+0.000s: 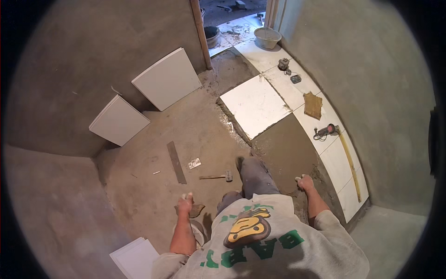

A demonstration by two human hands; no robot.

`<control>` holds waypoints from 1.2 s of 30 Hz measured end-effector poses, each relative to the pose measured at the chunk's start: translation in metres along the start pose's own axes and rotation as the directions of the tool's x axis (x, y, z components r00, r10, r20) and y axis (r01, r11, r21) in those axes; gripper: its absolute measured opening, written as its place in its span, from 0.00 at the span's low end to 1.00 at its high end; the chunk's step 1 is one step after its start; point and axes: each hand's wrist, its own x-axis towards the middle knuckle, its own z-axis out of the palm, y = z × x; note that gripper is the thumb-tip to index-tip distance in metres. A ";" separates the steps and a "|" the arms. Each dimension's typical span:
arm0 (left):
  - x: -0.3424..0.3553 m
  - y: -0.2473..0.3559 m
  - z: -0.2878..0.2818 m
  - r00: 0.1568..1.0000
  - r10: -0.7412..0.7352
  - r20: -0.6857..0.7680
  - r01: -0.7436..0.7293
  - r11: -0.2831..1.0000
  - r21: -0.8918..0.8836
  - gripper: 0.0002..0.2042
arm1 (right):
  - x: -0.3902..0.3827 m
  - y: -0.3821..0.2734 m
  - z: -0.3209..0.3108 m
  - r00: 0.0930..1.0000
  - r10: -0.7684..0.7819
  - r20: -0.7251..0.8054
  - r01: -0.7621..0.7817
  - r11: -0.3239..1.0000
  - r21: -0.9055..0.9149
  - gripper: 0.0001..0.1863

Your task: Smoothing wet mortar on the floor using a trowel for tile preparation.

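My left hand (185,204) is closed around the handle of a trowel, whose brown, mortar-smeared blade (197,210) shows to its right. Just below it, a bucket (199,231) is partly hidden by my forearm. My right hand (305,182) hovers at or over the right part of a wet mortar bed (289,146), its fingers curled; whether anything is in them is hidden. Beyond the smoothed mortar lies a large white tile (255,106). A rubber mallet (228,176) rests on the floor left of my knees.
White tiles (341,160) run along the right wall, carrying a corded power tool (330,129), a yellow level (349,165), a brown scrap (313,105) and a basin (267,38). Tile stacks (167,79) lean on the left wall. A flat strip (176,162) lies on the floor.
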 end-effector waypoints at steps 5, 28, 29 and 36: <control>-0.036 0.078 0.016 0.997 0.052 0.065 -0.067 0.964 0.259 0.27 | 0.032 0.027 0.043 0.884 -0.014 0.467 0.240 0.871 -0.428 0.21; 0.341 0.345 -0.059 0.833 -0.028 0.552 -0.066 0.987 0.150 0.23 | 0.207 -0.323 -0.138 0.977 0.211 -0.020 -0.200 0.947 0.253 0.27; 0.383 0.310 -0.057 0.838 -0.013 0.546 -0.091 0.982 0.164 0.23 | 0.202 -0.327 -0.123 0.968 0.246 -0.057 -0.231 0.954 0.193 0.28; 0.586 0.356 -0.161 0.835 0.065 0.546 -0.364 0.810 0.459 0.24 | 0.093 -0.286 0.041 0.734 0.647 0.206 -0.677 0.720 0.153 0.22</control>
